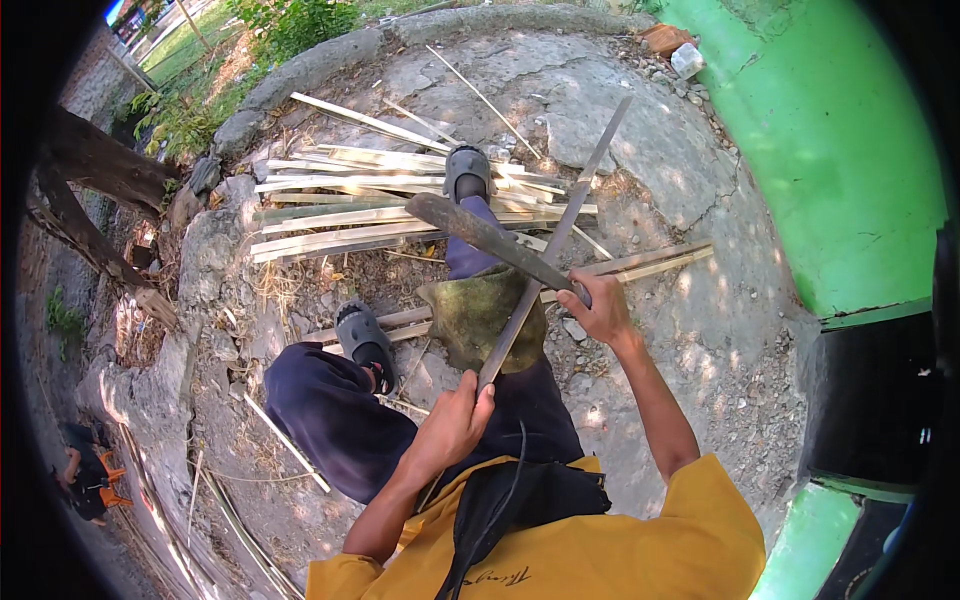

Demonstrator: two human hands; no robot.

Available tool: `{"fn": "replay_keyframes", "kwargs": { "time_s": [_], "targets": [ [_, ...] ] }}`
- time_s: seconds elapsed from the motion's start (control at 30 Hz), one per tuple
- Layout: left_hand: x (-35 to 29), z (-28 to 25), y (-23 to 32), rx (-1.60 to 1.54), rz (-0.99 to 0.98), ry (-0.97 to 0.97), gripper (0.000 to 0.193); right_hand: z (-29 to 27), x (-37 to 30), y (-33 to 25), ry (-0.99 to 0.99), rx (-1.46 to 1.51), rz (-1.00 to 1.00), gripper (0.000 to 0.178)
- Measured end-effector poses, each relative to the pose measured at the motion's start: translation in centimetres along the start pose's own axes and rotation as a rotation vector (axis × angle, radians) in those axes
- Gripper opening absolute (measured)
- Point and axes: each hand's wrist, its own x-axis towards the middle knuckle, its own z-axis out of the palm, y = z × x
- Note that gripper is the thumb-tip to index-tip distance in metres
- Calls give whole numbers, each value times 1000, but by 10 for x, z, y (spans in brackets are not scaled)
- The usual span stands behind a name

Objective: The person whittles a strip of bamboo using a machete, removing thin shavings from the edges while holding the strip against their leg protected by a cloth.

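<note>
My left hand is closed around the near end of a long, flat grey-brown bamboo strip. The strip slants away to the upper right, passing over a worn olive cloth pad on my right leg. In my right hand is the handle of a machete, its broad dark blade pointing to the upper left. Above the pad the blade crosses the strip; whether its edge bites into it I cannot tell. My right foot in a grey clog is on a heap of pale split bamboo strips.
Longer bamboo pieces lie across the cracked concrete ground. To the right stands a green wall. Dark wooden posts rise at the left, and a person is partly visible at lower left.
</note>
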Motion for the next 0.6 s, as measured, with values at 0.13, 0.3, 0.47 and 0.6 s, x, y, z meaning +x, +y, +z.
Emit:
{"fn": "replay_keyframes", "kwargs": {
  "time_s": [0.13, 0.3, 0.47, 0.6],
  "targets": [
    [1, -6, 2, -22, 50, -6, 27, -1, -6, -10, -5, -45, -89, 57],
    [-1, 1, 1, 19, 78, 20, 27, -15, 20, 25, 19, -36, 128, 60],
    [0, -3, -3, 4, 57, -12, 27, -14, 18, 28, 39, -2, 160, 60],
    [1, -5, -4, 11, 39, -35, 28, -8, 0, 21, 51, -2, 160, 60]
  ]
}}
